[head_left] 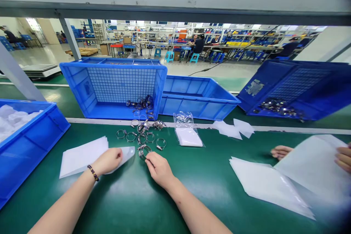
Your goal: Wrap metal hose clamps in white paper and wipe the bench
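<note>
My left hand, with a beaded bracelet at the wrist, is closed on a translucent white plastic bag. Beneath and beside it lies a stack of similar white bags. Between thumb and fingers, my right hand pinches metal hose clamps, close to the bag's right end; how many is hard to tell. Several loose hose clamps are scattered just beyond on the green table. A clear bag holding clamps and a white sheet lies farther right.
A tilted blue crate with clamps faces me, beside another blue crate. At left stands a blue bin of white bags. On the right, a co-worker's hands handle white sheets near a tilted crate.
</note>
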`<state>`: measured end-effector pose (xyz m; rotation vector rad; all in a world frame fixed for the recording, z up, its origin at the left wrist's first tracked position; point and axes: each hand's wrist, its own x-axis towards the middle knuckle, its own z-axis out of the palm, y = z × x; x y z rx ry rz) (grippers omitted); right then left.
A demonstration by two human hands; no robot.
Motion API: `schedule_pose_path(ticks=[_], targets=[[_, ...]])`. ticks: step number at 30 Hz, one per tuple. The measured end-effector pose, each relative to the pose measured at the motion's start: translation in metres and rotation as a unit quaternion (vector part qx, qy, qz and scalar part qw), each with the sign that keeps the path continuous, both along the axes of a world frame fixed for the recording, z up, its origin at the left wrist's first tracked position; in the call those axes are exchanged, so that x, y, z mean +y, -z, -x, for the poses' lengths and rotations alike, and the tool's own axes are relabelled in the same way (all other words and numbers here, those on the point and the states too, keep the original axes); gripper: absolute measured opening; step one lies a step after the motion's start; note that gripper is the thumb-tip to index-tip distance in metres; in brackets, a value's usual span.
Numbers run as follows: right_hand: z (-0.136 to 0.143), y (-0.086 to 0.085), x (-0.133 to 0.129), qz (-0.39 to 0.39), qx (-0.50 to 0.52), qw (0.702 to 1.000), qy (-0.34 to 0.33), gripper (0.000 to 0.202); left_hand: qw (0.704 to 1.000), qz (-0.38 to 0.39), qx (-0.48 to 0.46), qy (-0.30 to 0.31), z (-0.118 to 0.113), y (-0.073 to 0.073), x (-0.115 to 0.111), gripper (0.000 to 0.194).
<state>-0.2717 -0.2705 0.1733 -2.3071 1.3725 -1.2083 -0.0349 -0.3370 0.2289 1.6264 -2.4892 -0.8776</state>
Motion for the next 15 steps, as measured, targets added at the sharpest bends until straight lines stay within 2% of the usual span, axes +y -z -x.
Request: schedule_pose_path(ticks=[3, 6, 9, 13, 15], targets=[[0.005, -0.006, 0.0, 0.005, 0.039, 0.999, -0.004, 0.018, 0.999, -0.028, 0.006, 0.047, 0.03, 0.011, 0.013, 0.013], [0.01, -0.008, -0.001, 0.005, 0.067, 0.998, 0.006, 0.017, 0.997, -0.049, 0.028, 0.047, 0.047, 0.024, 0.017, 0.014], [0.015, -0.008, 0.0, -0.007, 0.11, 0.994, 0.005, 0.014, 0.992, -0.095, 0.076, 0.02, 0.049, 0.033, 0.014, 0.01], [0.018, -0.006, 0.004, -0.029, 0.202, 0.979, -0.004, 0.012, 0.975, -0.179, 0.134, -0.005, 0.04, 0.039, 0.011, 0.011], [0.019, -0.006, 0.006, -0.042, 0.237, 0.971, 0.003, 0.012, 0.975, -0.173, 0.14, 0.002, 0.038, 0.041, 0.012, 0.013]])
